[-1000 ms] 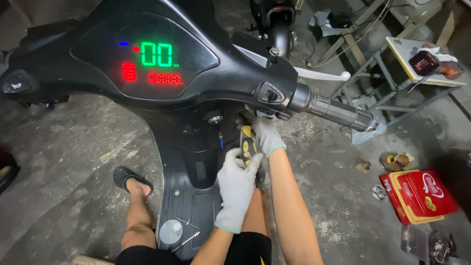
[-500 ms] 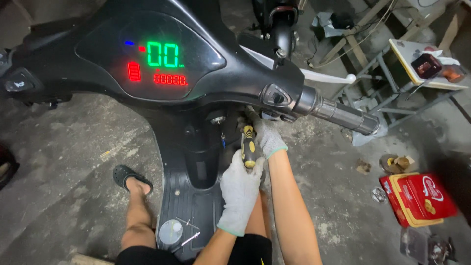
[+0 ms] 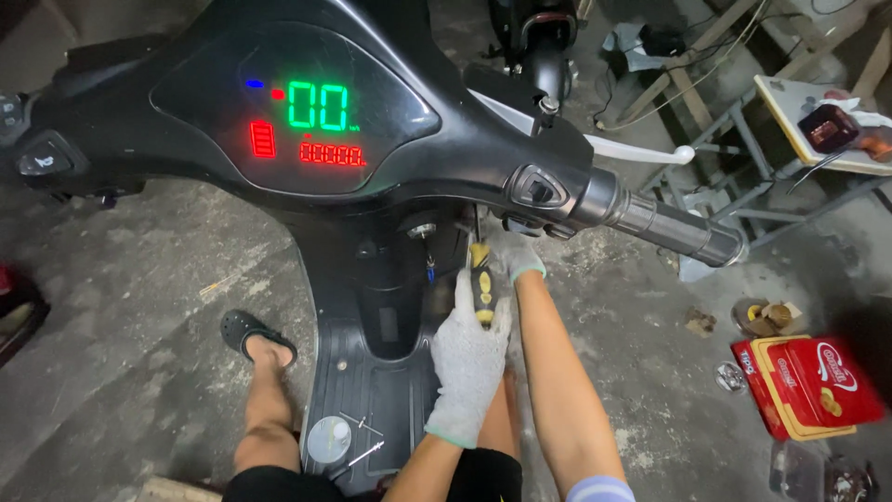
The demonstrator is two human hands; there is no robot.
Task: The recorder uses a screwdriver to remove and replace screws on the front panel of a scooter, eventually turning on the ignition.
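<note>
Screwdriver (image 3: 481, 284) with the yellow-and-black handle is the thing in play, standing nearly upright with its shaft running up under the handlebar, just right of the ignition barrel (image 3: 421, 229) on the scooter's front inner panel (image 3: 390, 279).

Nearest to the camera: a round silvery lid (image 3: 329, 439) and a couple of loose screws (image 3: 358, 423) sit on the scooter's footboard (image 3: 367, 400), toward its near left corner, so I'd guess some fasteners are already out. A bare leg ends in a black clog (image 3: 251, 330) on the concrete floor, left of the footboard.

Next up, the left hand (image 3: 469, 358) in a grey knit glove, fingers (image 3: 463, 297) wrapped around the screwdriver handle from below. Right hand (image 3: 520, 260), also gloved, reaches up beside the tip under the bar; can't tell if those fingers are pinching anything, since they're tucked in shadow.

The panel looks seated, so my read is this is mid-job: one screw being worked, panel not off yet.

Farther out, the dash (image 3: 297, 116) is lit with green and red digits, so power is on. The right grip (image 3: 669, 228) and white brake lever (image 3: 641, 151) stick out past it. Off on the floor to the right there's a red tin (image 3: 818, 381), and a metal stand (image 3: 743, 177) beyond.
</note>
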